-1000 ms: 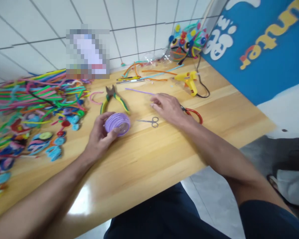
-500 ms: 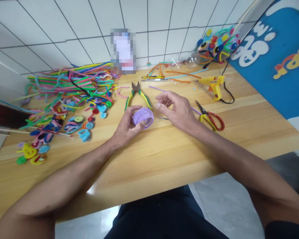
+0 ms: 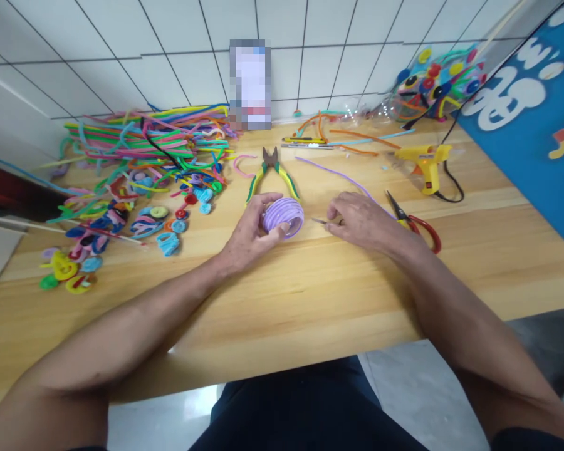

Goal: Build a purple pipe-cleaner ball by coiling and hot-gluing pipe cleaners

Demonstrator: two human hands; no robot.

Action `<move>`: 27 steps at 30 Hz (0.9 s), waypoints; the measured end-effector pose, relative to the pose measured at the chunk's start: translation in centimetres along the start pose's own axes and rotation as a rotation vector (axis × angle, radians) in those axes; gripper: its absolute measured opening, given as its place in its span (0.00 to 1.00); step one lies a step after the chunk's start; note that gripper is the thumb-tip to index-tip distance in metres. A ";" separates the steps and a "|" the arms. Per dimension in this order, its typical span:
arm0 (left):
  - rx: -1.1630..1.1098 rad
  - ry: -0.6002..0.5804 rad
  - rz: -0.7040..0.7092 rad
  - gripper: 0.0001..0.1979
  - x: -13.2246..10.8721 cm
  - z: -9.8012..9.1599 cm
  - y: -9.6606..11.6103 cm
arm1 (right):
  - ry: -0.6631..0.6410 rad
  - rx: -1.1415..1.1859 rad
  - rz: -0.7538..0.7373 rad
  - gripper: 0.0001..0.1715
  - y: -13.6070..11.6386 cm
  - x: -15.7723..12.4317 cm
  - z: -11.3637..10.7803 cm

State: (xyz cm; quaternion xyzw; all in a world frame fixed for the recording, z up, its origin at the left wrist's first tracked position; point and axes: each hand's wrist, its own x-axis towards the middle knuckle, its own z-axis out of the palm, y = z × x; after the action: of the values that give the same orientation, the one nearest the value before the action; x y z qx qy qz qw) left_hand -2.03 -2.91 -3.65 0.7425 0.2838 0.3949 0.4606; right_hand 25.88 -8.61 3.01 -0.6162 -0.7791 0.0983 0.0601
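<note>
A round coil of purple pipe cleaner (image 3: pixel 282 216) is held in my left hand (image 3: pixel 254 232), thumb at its opening and fingers behind it. To its right, my right hand (image 3: pixel 357 219) is closed on a small thin metal tool (image 3: pixel 320 221), whose tip points left toward the coil; most of the tool is hidden by the fingers. A loose purple pipe cleaner (image 3: pixel 341 175) runs behind my right hand. Pliers (image 3: pixel 271 166) with yellow-green handles lie just beyond the coil. Scissors (image 3: pixel 416 225) with red and yellow handles lie right of my right hand.
Many coloured pipe cleaners (image 3: pixel 141 144) and small twisted pieces (image 3: pixel 155 219) cover the left side. A yellow glue gun (image 3: pixel 425 164) with its black cord lies at right. A blurred phone (image 3: pixel 252 88) leans on the tiled wall, near a yellow cutter (image 3: pixel 303 139). A bag of decorations (image 3: pixel 437 81) stands back right.
My right hand has lowered to the table and closed on the thin metal tool. My left hand still holds the coil. The whole view has shifted slightly.
</note>
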 end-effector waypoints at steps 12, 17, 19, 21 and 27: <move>0.021 -0.007 -0.010 0.30 0.0 -0.2 0.1 | -0.189 -0.103 0.197 0.10 -2.6 0.3 -1.8; 0.049 -0.017 -0.014 0.29 0.0 -0.2 0.4 | -0.210 -0.188 0.222 0.14 -2.8 0.5 -1.4; 0.050 -0.016 -0.014 0.30 0.1 -0.3 0.5 | -0.196 -0.203 0.222 0.15 -2.7 0.7 -1.0; 0.046 -0.015 -0.020 0.30 0.0 -0.3 0.5 | -0.152 -0.196 0.236 0.13 -2.4 0.8 -0.3; 0.019 0.007 -0.040 0.31 0.0 -0.1 0.4 | 0.072 -0.091 0.226 0.06 -0.6 0.6 0.8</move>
State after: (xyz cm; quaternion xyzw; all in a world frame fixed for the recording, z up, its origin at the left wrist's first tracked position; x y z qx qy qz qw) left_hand -2.07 -3.06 -3.31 0.7398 0.3040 0.3853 0.4603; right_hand 25.04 -8.21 2.35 -0.7053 -0.7057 0.0468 0.0484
